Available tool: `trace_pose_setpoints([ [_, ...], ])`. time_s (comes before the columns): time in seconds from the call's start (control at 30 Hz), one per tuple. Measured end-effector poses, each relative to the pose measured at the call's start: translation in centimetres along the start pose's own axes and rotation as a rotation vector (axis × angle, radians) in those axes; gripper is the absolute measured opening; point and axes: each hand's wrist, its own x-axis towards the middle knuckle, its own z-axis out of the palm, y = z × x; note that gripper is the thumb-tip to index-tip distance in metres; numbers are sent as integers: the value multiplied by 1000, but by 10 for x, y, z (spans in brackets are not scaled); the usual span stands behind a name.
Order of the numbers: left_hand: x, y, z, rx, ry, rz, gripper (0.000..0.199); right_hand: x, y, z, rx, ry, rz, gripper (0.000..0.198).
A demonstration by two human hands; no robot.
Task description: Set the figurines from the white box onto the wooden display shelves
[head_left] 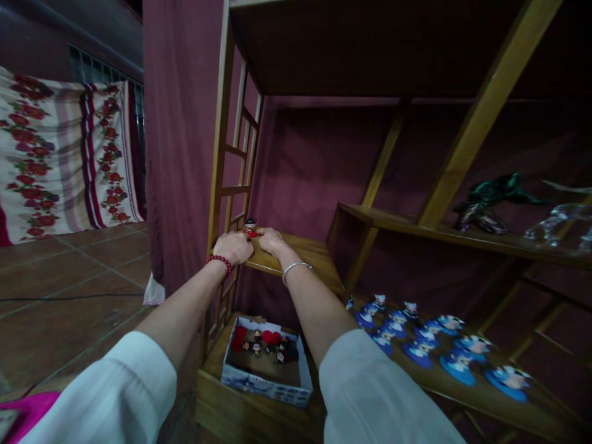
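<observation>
A small figurine [250, 226] with black hair and a red base stands upright at the left end of a wooden shelf [308, 250]. My left hand [234, 248], with a red bead bracelet at the wrist, is closed at the left side of the figurine's base. From the other side my right hand [272, 242], wearing a silver bangle, has its fingertips at the same base. The backs of both hands hide most of my fingers. Below, an open cardboard box [266, 390] holds several small dark figures and red heart-shaped pieces.
Blue-based figurines [419, 351] stand in rows on the lower right shelf. A dark green sculpture [504, 188] and a clear animal figure [562, 223] occupy a higher shelf. A wooden lattice [240, 145] borders the left side, beside a maroon curtain [180, 148].
</observation>
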Motion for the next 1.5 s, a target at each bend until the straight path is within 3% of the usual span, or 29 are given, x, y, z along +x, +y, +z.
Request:
trace_pose_setpoints([
  [0.87,-5,2,-3,-25,41,-60,39,2,10,3,114,50,63,41],
  [1.17,-18,5,-1,-33,128,-87,39,-30,7,-10,159,19,119,48],
  [1.5,-70,5,7,-117,314,157,44,-82,-4,-24,154,54,45,33],
])
